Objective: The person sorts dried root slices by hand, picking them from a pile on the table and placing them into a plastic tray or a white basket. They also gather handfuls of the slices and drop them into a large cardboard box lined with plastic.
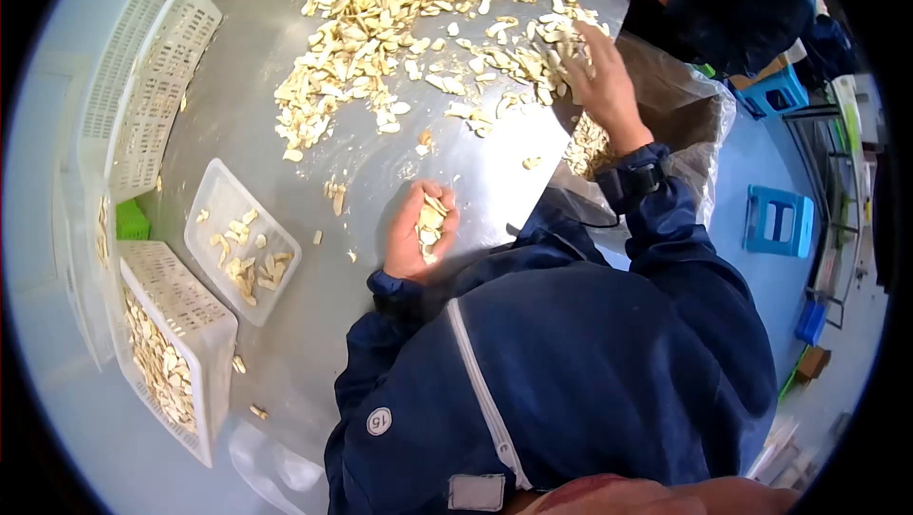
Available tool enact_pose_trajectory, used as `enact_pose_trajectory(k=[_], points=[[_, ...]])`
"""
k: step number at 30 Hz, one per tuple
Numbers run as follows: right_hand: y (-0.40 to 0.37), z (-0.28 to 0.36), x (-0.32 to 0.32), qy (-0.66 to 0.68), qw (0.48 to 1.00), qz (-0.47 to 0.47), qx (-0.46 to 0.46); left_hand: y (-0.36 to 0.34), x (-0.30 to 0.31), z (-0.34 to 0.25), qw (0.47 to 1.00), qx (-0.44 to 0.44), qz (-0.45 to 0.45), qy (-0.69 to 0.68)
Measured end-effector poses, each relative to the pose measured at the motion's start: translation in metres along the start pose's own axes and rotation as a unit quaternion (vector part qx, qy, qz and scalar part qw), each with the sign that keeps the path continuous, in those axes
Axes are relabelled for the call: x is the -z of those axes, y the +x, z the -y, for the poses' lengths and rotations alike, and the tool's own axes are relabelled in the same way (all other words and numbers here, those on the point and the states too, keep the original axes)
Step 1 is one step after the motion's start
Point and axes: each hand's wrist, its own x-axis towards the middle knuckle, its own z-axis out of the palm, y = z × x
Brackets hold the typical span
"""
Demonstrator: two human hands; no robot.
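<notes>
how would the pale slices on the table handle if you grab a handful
Probably light and stiff: the left hand cups several slices loosely, and they keep their flat shape. Likely to slide, not roll, since the pile lies spread thin on the smooth metal table. Small bits suggest they may snap.

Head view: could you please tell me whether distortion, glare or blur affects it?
Head view: heavy fisheye bending with black corners; soft sheen, no harsh glare, on the grey metal table; the right hand in the heap of pale dried slices looks slightly smeared; the left hand, cupping a handful of slices, is sharp.
</notes>
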Motion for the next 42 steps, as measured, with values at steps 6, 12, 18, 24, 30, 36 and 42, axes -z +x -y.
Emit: enact_pose_trajectory(k=[6,12,18,24,30,36,42], points=[[-0.025,0.067,-0.028,-0.015,0.969,0.169,0.181,0.001,-0.008,-0.001,1.0,0.0,-0.005,0.004],[-0.028,0.027,-0.026,-0.105,0.987,0.089,0.078,0.0,-0.001,0.0,1.0,-0.013,-0.006,-0.005],[-0.048,0.073,-0.022,0.094,0.957,0.163,0.219,0.002,-0.002,0.002,1.0,-0.008,-0.004,-0.008],[-0.061,0.074,-0.05,0.094,0.95,0.166,0.248,-0.003,-0.007,0.0,1.0,-0.015,-0.011,0.013],[-0.008,-0.007,-0.013,-0.067,0.982,0.043,0.169,-0.001,-0.005,-0.001,1.0,-0.014,-0.007,0.025],[0.042,-0.035,-0.009,-0.075,0.996,0.031,0.019,-0.001,-0.004,-0.001,1.0,-0.007,-0.005,0.023],[0.068,-0.039,-0.035,-0.204,0.974,0.09,0.025,-0.001,-0.001,0.001,1.0,-0.017,0.003,0.014]])
